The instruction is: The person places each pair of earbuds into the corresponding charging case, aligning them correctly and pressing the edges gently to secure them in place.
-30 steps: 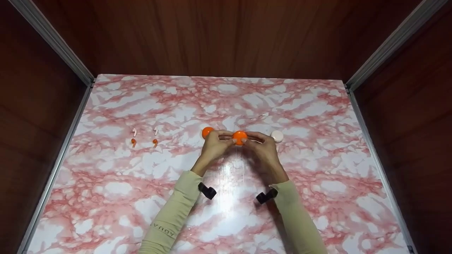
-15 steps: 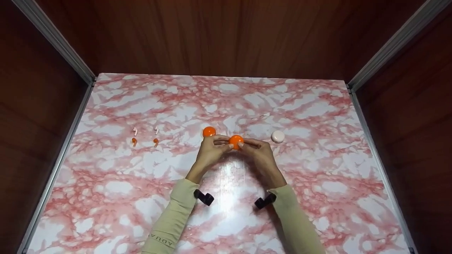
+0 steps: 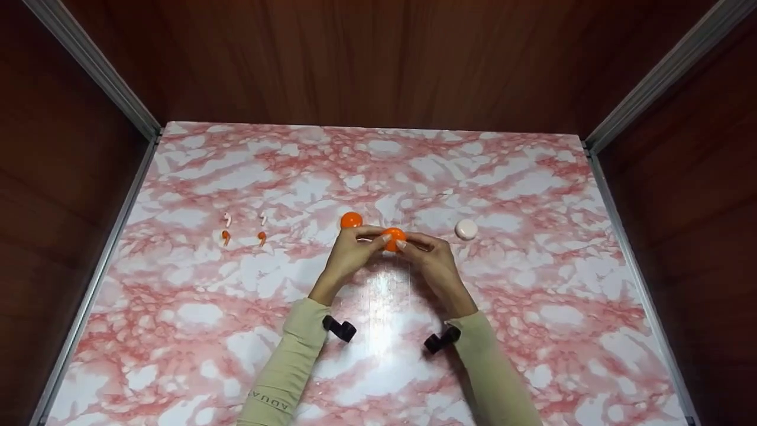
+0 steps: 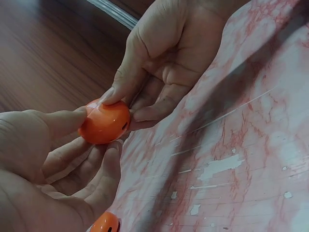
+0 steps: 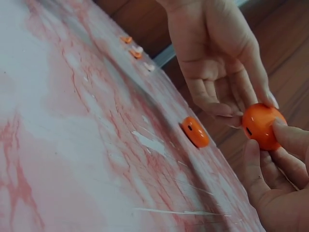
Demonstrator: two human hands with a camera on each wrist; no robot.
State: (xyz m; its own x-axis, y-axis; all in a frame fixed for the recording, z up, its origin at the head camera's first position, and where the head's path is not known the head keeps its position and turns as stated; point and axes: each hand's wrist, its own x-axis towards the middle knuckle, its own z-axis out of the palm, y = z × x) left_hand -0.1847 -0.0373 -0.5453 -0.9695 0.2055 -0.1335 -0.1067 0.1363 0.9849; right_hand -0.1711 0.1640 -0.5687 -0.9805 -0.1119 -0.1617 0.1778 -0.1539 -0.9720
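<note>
A glossy orange earbud case (image 3: 394, 232), rounded with a small dark slot, is held up above the table between both hands. My left hand (image 3: 349, 254) pinches one side, its thumb on top. From the other side my right hand (image 3: 436, 260) grips the same case with thumb and fingers. The lid looks closed. Just beyond the left hand, a second orange earbud case (image 3: 351, 219) lies on the table; the right wrist view shows this case (image 5: 195, 132) whole. A white earbud case (image 3: 466, 229) rests to the right of the right hand.
Far to the left lie two white earbuds (image 3: 227, 219) and two orange earbuds (image 3: 226, 238), spread apart. The marbled red-and-white tabletop (image 3: 195, 313) is enclosed by dark wooden panels (image 3: 378, 65) with metal edge strips at the corners.
Both hands have drawn the held orange case slightly toward the body and left, uncovering more of the orange case on the table. Their grip looks much the same.
</note>
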